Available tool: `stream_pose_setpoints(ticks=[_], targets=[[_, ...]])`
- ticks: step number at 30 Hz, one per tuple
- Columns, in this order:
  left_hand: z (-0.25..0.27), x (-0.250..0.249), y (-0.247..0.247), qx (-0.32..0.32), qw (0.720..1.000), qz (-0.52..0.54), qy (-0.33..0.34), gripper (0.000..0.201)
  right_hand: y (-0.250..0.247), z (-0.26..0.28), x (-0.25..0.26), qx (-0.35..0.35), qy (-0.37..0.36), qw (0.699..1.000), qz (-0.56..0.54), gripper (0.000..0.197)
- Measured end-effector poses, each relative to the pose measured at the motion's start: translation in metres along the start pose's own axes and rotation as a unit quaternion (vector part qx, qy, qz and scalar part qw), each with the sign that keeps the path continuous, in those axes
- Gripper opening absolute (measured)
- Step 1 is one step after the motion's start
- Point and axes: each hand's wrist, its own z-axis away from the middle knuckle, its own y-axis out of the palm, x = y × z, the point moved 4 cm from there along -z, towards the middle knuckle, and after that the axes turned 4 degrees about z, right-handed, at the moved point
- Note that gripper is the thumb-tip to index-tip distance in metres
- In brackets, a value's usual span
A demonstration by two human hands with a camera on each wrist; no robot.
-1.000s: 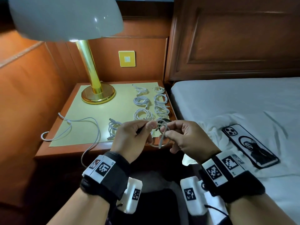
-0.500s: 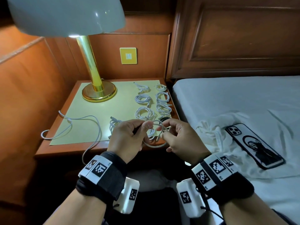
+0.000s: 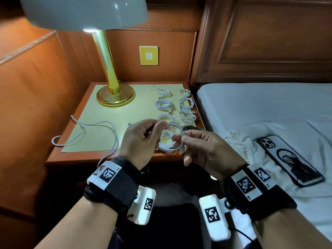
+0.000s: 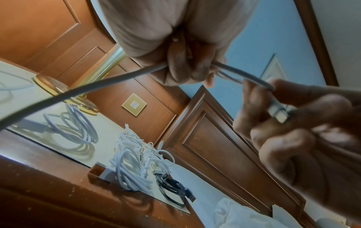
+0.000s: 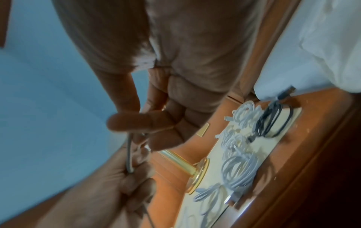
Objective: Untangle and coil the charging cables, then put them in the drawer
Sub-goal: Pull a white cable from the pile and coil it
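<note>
Beside bed (image 3: 251, 105), nightstand (image 3: 86, 155) bears lamp (image 3: 115, 94); left hand (image 3: 138, 141) and right hand (image 3: 206, 151) pinch white cable (image 3: 177, 126).

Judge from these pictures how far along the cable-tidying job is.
Done: several white coiled cables and a black coil lie on the nightstand. In hand: the left hand and right hand are looping a white cable. Left: one loose cable uncoiled, and nothing stowed; no drawer is in view.

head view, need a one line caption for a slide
Both hands, left hand and right hand, wind a white cable into a loop over the nightstand, beside finished coils.
</note>
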Motion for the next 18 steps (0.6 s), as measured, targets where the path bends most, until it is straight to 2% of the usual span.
stream_pose_setpoints(ticks=[3, 6, 8, 10, 12, 14, 16, 18], targets=[[0.0, -0.002, -0.004, 0.002, 1.0, -0.023, 0.021, 0.023, -0.005, -0.001, -0.001, -0.036, -0.032, 0.986, 0.158, 0.011], [0.0, -0.001, -0.003, 0.015, 0.998, -0.049, 0.027, 0.015, -0.012, -0.002, -0.006, -0.065, -0.012, 0.959, 0.276, 0.015], [0.0, 0.001, -0.001, 0.021, 0.998, -0.054, 0.026, 0.018, -0.015, -0.002, -0.008, -0.065, 0.008, 0.943, 0.326, 0.015], [0.001, 0.001, 0.001, 0.027, 0.998, -0.057, 0.032, 0.02, -0.011, -0.004, -0.01, -0.055, 0.012, 0.957, 0.286, 0.006], [0.001, 0.001, 0.001, 0.031, 0.997, -0.059, 0.043, 0.018, -0.004, -0.005, -0.01, -0.04, 0.02, 0.989, 0.143, 0.013], [0.0, 0.001, 0.001, 0.029, 0.996, -0.061, 0.053, 0.02, 0.001, -0.004, -0.007, -0.015, 0.034, 0.999, 0.016, 0.014], [-0.001, 0.0, 0.0, 0.028, 0.996, -0.059, 0.057, 0.025, 0.002, -0.003, -0.005, 0.005, 0.034, 0.999, -0.003, 0.017], [-0.001, -0.001, -0.002, 0.026, 0.996, -0.055, 0.058, 0.028, 0.002, -0.002, -0.005, 0.005, 0.019, 0.999, 0.029, 0.022]])
